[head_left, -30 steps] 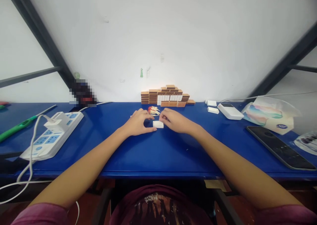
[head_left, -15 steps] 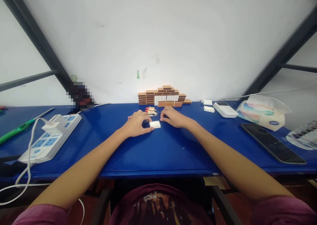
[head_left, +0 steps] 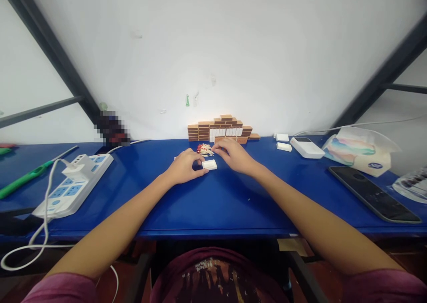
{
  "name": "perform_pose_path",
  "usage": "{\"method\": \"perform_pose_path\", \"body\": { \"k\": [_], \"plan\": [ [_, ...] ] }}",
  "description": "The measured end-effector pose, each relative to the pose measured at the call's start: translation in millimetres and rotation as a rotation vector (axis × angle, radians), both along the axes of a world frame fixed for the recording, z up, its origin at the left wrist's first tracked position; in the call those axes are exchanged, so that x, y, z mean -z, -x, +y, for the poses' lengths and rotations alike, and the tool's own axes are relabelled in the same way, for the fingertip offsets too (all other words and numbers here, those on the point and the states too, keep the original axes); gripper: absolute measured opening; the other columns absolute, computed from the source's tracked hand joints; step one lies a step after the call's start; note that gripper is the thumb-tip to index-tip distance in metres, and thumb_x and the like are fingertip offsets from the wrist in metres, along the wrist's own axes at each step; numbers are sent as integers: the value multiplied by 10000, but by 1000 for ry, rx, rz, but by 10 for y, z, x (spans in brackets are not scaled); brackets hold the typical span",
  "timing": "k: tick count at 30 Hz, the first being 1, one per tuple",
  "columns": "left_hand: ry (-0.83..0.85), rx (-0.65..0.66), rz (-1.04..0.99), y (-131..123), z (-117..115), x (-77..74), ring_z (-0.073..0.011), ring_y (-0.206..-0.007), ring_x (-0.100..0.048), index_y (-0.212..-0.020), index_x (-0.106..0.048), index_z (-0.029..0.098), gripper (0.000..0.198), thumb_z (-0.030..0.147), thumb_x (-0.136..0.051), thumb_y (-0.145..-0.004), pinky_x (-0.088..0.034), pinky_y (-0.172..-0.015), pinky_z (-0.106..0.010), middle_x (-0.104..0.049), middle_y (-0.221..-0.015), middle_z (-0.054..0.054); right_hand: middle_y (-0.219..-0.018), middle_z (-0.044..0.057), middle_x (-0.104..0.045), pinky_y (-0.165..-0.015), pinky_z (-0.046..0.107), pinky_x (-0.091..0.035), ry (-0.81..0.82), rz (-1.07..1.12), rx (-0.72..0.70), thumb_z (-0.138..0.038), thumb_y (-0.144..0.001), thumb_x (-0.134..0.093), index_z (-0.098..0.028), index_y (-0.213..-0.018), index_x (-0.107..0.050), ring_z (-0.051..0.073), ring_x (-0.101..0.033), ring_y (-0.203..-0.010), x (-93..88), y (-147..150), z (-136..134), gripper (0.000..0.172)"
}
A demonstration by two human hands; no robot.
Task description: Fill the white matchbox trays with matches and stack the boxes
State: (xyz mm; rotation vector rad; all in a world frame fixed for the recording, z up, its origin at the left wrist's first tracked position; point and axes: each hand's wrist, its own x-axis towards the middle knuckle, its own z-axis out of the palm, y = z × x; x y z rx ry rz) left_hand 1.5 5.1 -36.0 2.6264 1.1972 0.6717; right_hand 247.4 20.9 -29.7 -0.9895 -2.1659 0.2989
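My left hand (head_left: 184,167) grips a small white matchbox tray (head_left: 210,164) by its left end, thumb in front and fingers behind. My right hand (head_left: 233,155) has its thumb and fingertips drawn together at the right edge of a loose pile of red-tipped matches (head_left: 204,150). Whether a match is between those fingertips is too small to tell. Behind the pile, brown matchboxes (head_left: 203,131) stand stacked in steps against the wall. A row of white upright pieces (head_left: 218,132) is set into the stack. A small item lies mostly hidden behind my left hand.
To the left are a white power strip (head_left: 75,187) with a cable and a green long-necked lighter (head_left: 26,181). On the right lie white trays (head_left: 283,147), a white device (head_left: 307,147), a tissue pack (head_left: 363,151) and a phone (head_left: 373,194). The blue table (head_left: 213,209) meets the wall behind.
My right hand has moved a little forward and left, its fingertips now at the match pile. My left hand still holds the tray, which looks slightly more tilted.
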Motion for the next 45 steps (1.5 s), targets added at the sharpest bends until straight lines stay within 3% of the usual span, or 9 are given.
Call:
{"method": "perform_pose_path", "body": {
  "k": [5, 9, 12, 17, 22, 28, 36, 41, 45],
  "plan": [
    [-19, 18, -22, 5, 2, 1, -266, -973, -618, -1024, -751, 243, 270, 463, -754, -868, -495, -872, -412, -742, -941, -55, -930, 59, -785, -749, 325, -506, 211, 275, -5, -368, -931, -684, -196, -929, -764, 194, -656, -799, 81, 104, -2, 190],
    [-24, 8, -34, 8, 6, 16, -263, -978, -614, -1035, -752, 243, 272, 463, -751, -876, -494, -870, -406, -747, -946, -50, -853, 48, -775, -695, 306, -482, 285, 321, -7, -437, -880, -741, -180, -889, -785, 173, -626, -725, 210, 127, 51, 261],
    [-28, 6, -36, 13, 15, 32, -262, -981, -606, -1022, -751, 240, 271, 474, -744, -886, -490, -879, -407, -747, -947, -50, -846, 42, -750, -671, 300, -454, 254, 265, 55, -425, -854, -759, -184, -872, -812, 159, -567, -694, 270, 122, 81, 247],
    [-31, -1, -35, 24, 19, 24, -265, -986, -607, -1012, -747, 240, 291, 507, -729, -897, -492, -872, -410, -742, -952, -56, -900, 52, -738, -752, 316, -472, 237, 155, 75, -386, -853, -754, -206, -866, -826, 189, -615, -809, 305, 108, 82, 195],
    [-6, 38, 37, 30, -12, -39, -250, -901, -609, -971, -742, 242, 249, 469, -752, -869, -483, -800, -389, -721, -861, -42, -830, 35, -694, -686, 294, -450, 187, 129, 144, -357, -906, -686, -181, -909, -787, 161, -564, -710, 274, 116, 179, 203],
    [-22, 10, 139, 105, -22, -116, -243, -837, -603, -952, -743, 230, 268, 482, -744, -862, -444, -730, -372, -685, -753, -24, -860, 35, -635, -733, 274, -415, 58, -165, 29, -250, -926, -715, -179, -928, -775, 160, -569, -779, 155, 264, 348, 93],
    [-1, -9, 173, 179, 3, -131, -261, -856, -621, -950, -744, 229, 267, 476, -750, -847, -430, -695, -361, -693, -758, -36, -933, 71, -673, -736, 281, -400, 121, -370, 68, -224, -969, -705, -169, -892, -725, 188, -609, -839, 97, 400, 436, 96],
    [-3, -13, 174, 184, 12, -130, -260, -851, -612, -958, -749, 224, 259, 458, -754, -845, -431, -702, -360, -688, -748, -37, -957, 91, -694, -716, 286, -408, 105, -438, 61, -261, -958, -716, -179, -882, -709, 211, -627, -847, 94, 290, 364, 112],
    [18, -17, 176, 160, -14, -155, -248, -849, -610, -967, -754, 217, 270, 463, -740, -857, -420, -701, -351, -692, -770, -39, -936, 81, -701, -673, 279, -386, 192, -501, 58, -319, -967, -703, -184, -878, -712, 193, -612, -795, 25, 148, 217, 162]
  ]
}}
